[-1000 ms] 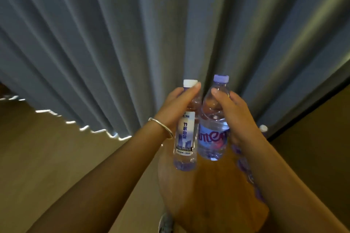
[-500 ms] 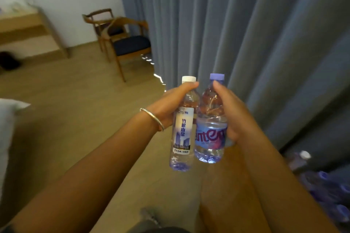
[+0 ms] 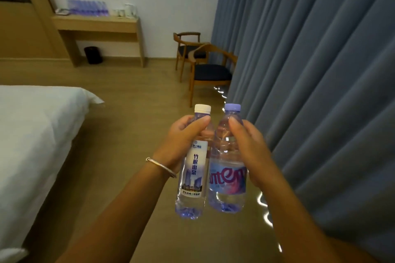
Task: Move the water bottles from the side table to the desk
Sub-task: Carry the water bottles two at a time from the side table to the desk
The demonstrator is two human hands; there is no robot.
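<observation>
Up in front of the chest, the left hand (image 3: 181,141) grips the white-cap bottle (image 3: 192,168) and the right hand (image 3: 248,151) grips the purple-cap bottle (image 3: 227,168) — fingers curled tight — so hold both upright while walking to the far table (image 3: 96,24).

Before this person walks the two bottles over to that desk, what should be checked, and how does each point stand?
1. Left hand grips the white-capped bottle: ok.
2. Right hand grips the purple-capped bottle: ok.
3. Both caps on: ok.
4. Bottles upright: ok.
5. Floor to the desk free of obstacles; the chairs stand aside by the curtain: ok.
6. Free space on the desk beside the bottles already there: cannot tell.
</observation>
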